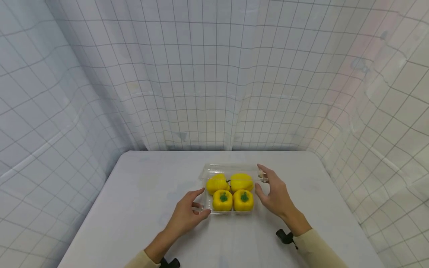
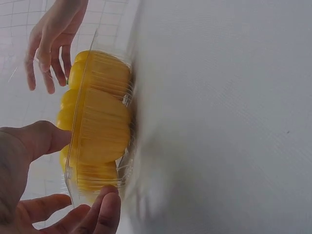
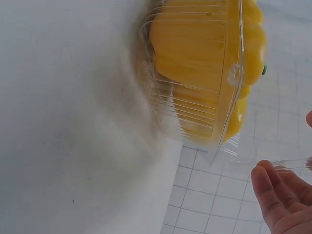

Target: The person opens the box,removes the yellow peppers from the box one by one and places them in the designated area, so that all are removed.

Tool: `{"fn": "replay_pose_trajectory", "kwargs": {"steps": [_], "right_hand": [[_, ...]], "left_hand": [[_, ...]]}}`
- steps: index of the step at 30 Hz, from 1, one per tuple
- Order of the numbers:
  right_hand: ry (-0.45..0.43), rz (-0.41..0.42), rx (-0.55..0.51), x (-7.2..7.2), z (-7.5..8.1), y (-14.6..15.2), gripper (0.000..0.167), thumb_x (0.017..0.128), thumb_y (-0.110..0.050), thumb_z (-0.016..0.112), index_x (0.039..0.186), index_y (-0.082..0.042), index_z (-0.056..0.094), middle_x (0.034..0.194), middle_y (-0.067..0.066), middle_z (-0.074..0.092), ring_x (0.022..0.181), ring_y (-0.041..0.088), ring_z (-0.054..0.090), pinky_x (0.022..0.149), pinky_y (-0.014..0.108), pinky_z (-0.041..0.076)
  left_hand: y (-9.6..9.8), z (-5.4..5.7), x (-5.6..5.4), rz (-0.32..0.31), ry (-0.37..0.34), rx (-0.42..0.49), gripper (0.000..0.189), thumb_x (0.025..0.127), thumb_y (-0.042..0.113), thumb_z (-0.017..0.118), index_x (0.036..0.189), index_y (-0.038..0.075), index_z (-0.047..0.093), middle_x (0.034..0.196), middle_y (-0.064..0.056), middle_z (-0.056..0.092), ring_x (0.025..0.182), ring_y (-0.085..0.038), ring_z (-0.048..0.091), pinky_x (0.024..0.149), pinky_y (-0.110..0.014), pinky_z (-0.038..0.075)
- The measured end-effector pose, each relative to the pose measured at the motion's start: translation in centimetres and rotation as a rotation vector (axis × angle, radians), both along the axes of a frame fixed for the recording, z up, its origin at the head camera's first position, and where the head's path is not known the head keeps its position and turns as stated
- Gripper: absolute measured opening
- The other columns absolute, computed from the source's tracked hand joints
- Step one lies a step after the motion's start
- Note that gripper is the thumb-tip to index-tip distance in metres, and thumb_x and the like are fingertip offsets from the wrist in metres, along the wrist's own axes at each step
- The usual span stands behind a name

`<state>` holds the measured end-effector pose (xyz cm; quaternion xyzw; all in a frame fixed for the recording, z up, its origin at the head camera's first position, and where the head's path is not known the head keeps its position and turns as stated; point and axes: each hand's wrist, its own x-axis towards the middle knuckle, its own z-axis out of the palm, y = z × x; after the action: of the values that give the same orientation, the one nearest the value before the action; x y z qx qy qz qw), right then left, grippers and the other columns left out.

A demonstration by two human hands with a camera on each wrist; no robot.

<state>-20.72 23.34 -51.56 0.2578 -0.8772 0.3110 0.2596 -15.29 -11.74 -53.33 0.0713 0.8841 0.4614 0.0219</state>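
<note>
A clear plastic clamshell container [image 1: 234,213] sits on the table with several yellow bell peppers inside; two front peppers [image 1: 222,200] show green stems. Its clear lid [image 1: 231,169] is raised at a slant over the back peppers [image 1: 241,182]. At the container's left end, my left hand [image 1: 186,213] holds the side, thumb on the rim near the front corner and fingers [image 2: 108,209] round the end wall. My right hand [image 1: 276,194] grips the lid's right edge, with fingertips [image 3: 263,178] against the thin plastic and the thumb lower down.
A white-covered table [image 1: 140,208] lies under the container. White curtains with a dark grid [image 1: 214,74] hang behind it and on both sides. Dark wrist devices [image 1: 285,236] show near the light sleeves.
</note>
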Motion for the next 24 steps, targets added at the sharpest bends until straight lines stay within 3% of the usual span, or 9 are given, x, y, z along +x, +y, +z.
{"fn": "replay_pose_trajectory", "kwargs": {"steps": [9, 15, 24], "right_hand": [[-0.067, -0.021, -0.112, -1.5, 0.0, -0.3, 0.070, 0.103, 0.002, 0.080, 0.166, 0.005, 0.050, 0.144, 0.029, 0.075, 0.124, 0.044, 0.082, 0.103, 0.056, 0.070], [-0.203, -0.078, -0.127, -2.5, 0.0, -0.5, 0.073, 0.109, -0.005, 0.077, 0.173, 0.000, 0.042, 0.162, 0.024, 0.068, 0.137, 0.043, 0.076, 0.112, 0.059, 0.067], [-0.300, -0.052, -0.153, -4.3, -0.3, -0.4, 0.077, 0.112, -0.011, 0.074, 0.179, -0.002, 0.036, 0.167, 0.026, 0.065, 0.143, 0.047, 0.072, 0.114, 0.065, 0.064]], "left_hand": [[0.3, -0.4, -0.2, -0.010, 0.040, -0.030, 0.084, 0.095, 0.026, 0.098, 0.167, 0.006, 0.061, 0.174, -0.018, 0.058, 0.117, -0.026, 0.081, 0.087, -0.026, 0.071], [0.3, -0.5, -0.4, -0.016, 0.075, -0.034, 0.085, 0.094, 0.024, 0.099, 0.167, 0.002, 0.061, 0.183, -0.020, 0.048, 0.126, -0.033, 0.080, 0.085, -0.016, 0.064], [0.6, -0.3, -0.6, -0.022, 0.088, -0.076, 0.086, 0.093, 0.028, 0.100, 0.164, -0.002, 0.062, 0.181, -0.018, 0.051, 0.128, -0.034, 0.080, 0.085, -0.021, 0.066]]}}
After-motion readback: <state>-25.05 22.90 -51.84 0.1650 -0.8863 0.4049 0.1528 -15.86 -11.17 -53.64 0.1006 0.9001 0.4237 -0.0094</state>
